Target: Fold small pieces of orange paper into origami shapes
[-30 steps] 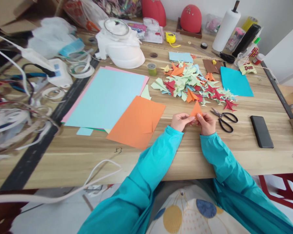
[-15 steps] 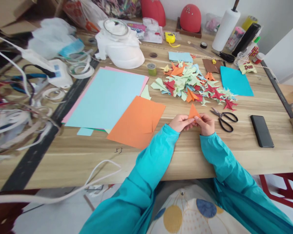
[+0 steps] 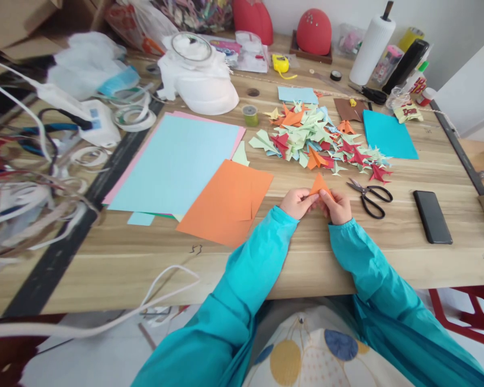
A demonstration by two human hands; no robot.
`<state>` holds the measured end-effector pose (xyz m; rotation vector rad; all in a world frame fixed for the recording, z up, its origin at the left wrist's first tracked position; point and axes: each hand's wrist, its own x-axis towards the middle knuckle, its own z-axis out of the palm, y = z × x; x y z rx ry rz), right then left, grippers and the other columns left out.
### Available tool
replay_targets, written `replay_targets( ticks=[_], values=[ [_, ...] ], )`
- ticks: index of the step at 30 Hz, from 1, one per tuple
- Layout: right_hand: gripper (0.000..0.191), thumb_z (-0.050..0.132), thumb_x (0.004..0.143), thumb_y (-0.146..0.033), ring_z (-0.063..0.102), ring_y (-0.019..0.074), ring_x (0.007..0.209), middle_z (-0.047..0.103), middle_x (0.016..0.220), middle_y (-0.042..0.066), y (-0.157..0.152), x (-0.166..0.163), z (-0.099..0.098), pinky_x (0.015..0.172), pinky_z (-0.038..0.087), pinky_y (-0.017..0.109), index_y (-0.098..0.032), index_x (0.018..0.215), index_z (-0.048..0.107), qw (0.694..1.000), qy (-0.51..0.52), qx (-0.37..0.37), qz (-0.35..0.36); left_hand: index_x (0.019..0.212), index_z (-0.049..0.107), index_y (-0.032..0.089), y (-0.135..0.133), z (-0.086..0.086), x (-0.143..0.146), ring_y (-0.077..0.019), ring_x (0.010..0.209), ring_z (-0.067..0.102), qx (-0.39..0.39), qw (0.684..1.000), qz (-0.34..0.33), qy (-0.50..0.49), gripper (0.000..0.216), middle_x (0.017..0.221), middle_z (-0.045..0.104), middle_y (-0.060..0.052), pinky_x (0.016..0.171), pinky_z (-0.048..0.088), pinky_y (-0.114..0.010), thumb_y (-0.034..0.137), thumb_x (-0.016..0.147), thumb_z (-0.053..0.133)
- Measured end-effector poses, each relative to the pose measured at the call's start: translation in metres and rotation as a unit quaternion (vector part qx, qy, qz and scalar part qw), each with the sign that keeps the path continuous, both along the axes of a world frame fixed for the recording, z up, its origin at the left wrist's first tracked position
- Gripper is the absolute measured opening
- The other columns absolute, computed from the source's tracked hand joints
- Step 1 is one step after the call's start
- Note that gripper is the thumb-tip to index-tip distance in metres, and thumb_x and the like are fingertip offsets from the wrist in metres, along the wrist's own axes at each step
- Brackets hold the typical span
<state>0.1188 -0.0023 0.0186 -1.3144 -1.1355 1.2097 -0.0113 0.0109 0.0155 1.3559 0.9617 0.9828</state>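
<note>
Between my two hands is a small folded piece of orange paper (image 3: 318,184), its pointed end facing away from me. My left hand (image 3: 299,202) pinches its left side, and my right hand (image 3: 337,206) pinches its right side with the thumb on top. The lower part of the paper is hidden by my fingers. Just beyond lies a heap of folded paper planes (image 3: 306,129) in green, red, orange and blue. Black-handled scissors (image 3: 373,198) rest to the right of my right hand. Orange sheets (image 3: 221,201) lie left of my left hand.
Large light-blue sheets (image 3: 173,161) lie on the left of the wooden table. A phone (image 3: 432,216) is at the right, a turquoise paper square (image 3: 389,134) behind it. A white cable (image 3: 153,309) crosses the front edge. Tangled cords and ribbons (image 3: 20,209) fill the far left.
My right hand has shifted slightly left, closer to my left hand. The orange paper's visible tip looks a little lower and smaller.
</note>
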Motion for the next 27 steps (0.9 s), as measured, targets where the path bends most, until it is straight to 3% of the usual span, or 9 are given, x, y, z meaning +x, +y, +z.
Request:
replay_targets(
  ticks=[4,13,22,27],
  values=[
    [0.042,0.060,0.065,-0.055,0.033,0.0044,0.028,0.042,0.036,-0.006,-0.0006,-0.0008,0.0004,0.027,0.021,0.019,-0.016,0.053,0.050,1.000,-0.026,-0.006,0.004,0.056,0.055,0.013,0.0006,-0.0017,0.0010,-0.0058,0.039,0.043,-0.010,1.000,0.015,0.006,0.032,0.050,0.052,0.002,0.038,0.033,-0.019,0.041,0.071,0.055],
    [0.040,0.064,0.063,-0.052,0.035,0.0048,0.026,0.045,0.035,-0.006,0.0009,0.0010,-0.0031,0.026,0.023,0.019,-0.016,0.052,0.049,1.000,-0.005,-0.028,0.001,0.052,0.053,0.013,-0.0006,0.0054,0.0030,-0.0056,0.037,0.041,-0.052,0.998,0.024,-0.008,0.035,0.045,0.050,0.002,0.036,0.031,-0.019,0.044,0.069,0.058],
    [0.048,0.069,0.057,-0.049,0.028,0.0034,0.024,0.040,0.029,-0.008,0.0027,0.0002,-0.0066,0.025,0.017,0.019,-0.018,0.043,0.035,0.997,0.054,-0.025,-0.041,0.059,0.057,0.012,-0.0024,0.0064,0.0031,-0.0057,0.038,0.043,-0.046,0.997,0.041,-0.038,0.035,0.048,0.053,0.001,0.037,0.031,-0.019,0.046,0.067,0.059],
    [0.044,0.065,0.062,-0.051,0.031,0.0038,0.026,0.043,0.033,-0.007,0.0008,-0.0013,-0.0028,0.027,0.020,0.019,-0.018,0.047,0.041,0.997,0.060,-0.017,-0.038,0.058,0.057,0.012,-0.0017,0.0057,0.0029,-0.0056,0.038,0.043,-0.057,0.996,0.055,-0.037,0.036,0.048,0.053,0.000,0.037,0.032,-0.019,0.046,0.067,0.059]
  ],
)
